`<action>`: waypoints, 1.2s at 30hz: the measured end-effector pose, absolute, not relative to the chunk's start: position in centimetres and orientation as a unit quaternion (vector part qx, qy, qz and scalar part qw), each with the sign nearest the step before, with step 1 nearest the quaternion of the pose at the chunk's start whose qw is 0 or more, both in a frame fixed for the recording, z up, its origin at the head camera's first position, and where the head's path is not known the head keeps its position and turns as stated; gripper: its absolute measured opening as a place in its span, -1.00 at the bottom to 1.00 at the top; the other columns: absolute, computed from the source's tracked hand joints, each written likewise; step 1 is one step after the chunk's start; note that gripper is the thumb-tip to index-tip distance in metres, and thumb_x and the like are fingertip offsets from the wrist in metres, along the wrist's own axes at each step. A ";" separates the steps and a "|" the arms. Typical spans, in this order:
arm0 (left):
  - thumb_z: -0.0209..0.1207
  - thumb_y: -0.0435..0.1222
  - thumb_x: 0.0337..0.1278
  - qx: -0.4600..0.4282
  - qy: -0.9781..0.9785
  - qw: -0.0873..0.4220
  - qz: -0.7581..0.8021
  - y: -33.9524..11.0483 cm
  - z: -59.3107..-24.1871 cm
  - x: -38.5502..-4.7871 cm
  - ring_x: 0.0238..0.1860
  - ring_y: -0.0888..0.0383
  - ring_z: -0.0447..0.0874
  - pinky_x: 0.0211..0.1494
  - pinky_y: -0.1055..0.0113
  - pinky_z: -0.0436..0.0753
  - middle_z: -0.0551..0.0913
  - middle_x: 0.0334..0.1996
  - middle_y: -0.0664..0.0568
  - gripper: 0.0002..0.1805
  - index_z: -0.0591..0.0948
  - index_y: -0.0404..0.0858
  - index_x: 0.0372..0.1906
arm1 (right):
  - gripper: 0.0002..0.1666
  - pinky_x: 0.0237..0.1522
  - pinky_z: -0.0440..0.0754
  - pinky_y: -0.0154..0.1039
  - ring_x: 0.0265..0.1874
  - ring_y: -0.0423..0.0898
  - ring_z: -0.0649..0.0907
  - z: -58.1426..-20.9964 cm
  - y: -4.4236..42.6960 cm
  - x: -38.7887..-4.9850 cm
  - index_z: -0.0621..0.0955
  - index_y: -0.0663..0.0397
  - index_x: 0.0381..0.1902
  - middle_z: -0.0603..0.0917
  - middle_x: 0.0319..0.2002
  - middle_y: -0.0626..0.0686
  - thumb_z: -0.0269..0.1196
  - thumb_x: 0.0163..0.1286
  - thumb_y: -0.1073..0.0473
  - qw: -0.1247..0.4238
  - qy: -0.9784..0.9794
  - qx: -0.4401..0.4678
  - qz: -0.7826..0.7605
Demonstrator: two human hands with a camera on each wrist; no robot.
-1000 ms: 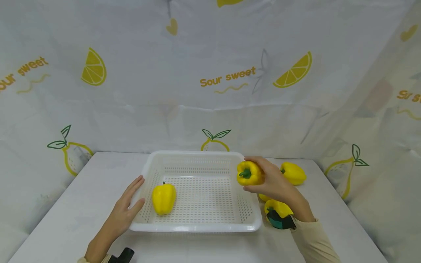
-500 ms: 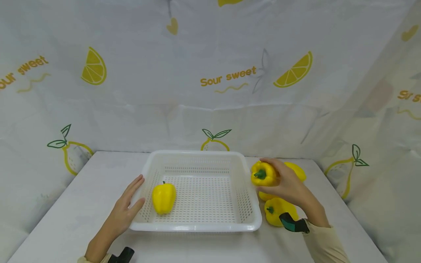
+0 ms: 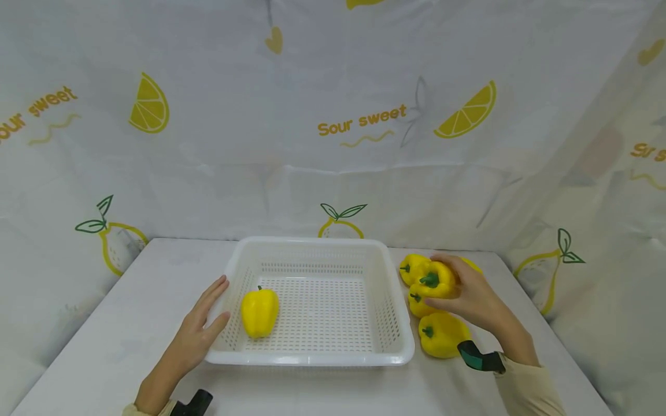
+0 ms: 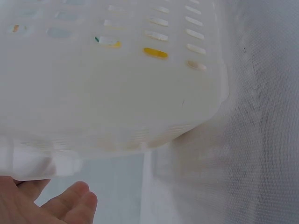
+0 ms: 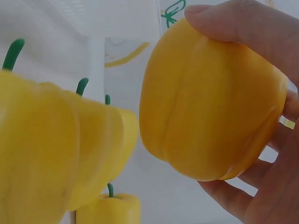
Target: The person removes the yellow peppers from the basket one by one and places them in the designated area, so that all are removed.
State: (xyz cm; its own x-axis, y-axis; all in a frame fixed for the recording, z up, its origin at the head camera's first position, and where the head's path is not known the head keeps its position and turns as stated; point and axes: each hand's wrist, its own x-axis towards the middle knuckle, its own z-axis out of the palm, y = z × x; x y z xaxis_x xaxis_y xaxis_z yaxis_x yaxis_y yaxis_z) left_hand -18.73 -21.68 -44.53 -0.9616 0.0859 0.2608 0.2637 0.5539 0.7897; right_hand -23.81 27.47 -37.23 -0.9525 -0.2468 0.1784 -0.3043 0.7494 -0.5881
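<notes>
My right hand (image 3: 476, 297) grips a yellow bell pepper (image 3: 439, 281) by its sides, its green stem facing the basket. In the right wrist view, the thumb lies over the top of this pepper and the other fingers are behind and beneath it. Just left of it are more yellow bell peppers (image 3: 444, 336) in a row on the table. My left hand (image 3: 200, 328) rests against the left rim of a white plastic basket (image 3: 312, 360), fingers extended. Inside the basket, on the left, stands one yellow bell pepper (image 3: 259, 313).
Behind my right hand another yellow bell pepper (image 3: 472, 265) is mostly hidden. A white cloth covers the table (image 3: 114, 323). A lemon-printed curtain (image 3: 234, 190) rises along the table's back edge and at the sides.
My right hand has moved right with the pepper, from the basket's right rim to over the row of peppers, uncovering those at the left. My left hand has stayed in place.
</notes>
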 end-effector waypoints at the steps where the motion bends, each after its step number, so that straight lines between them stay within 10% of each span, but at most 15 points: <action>1: 0.08 -0.34 0.35 -0.100 -0.876 0.097 -0.462 -21.7 -44.5 -18.7 0.53 -0.37 -0.01 0.38 -0.45 0.16 0.07 0.57 -0.21 -0.35 0.23 -0.30 0.50 | -0.03 0.17 0.60 0.25 0.17 0.20 0.51 -37.3 27.7 -23.8 0.31 0.13 0.40 0.40 0.34 0.25 0.51 0.12 0.02 0.046 -0.936 0.147 0.318; 36: 0.08 -0.33 0.36 -0.100 -0.876 0.094 -0.462 -21.7 -44.5 -18.7 0.54 -0.38 -0.02 0.36 -0.51 0.14 0.05 0.57 -0.22 -0.35 0.23 -0.31 0.50 | 0.04 0.17 0.46 0.39 0.17 0.37 0.47 -40.2 33.6 -23.6 0.25 0.38 0.33 0.40 0.25 0.46 0.55 0.06 0.09 0.055 -0.953 0.106 0.279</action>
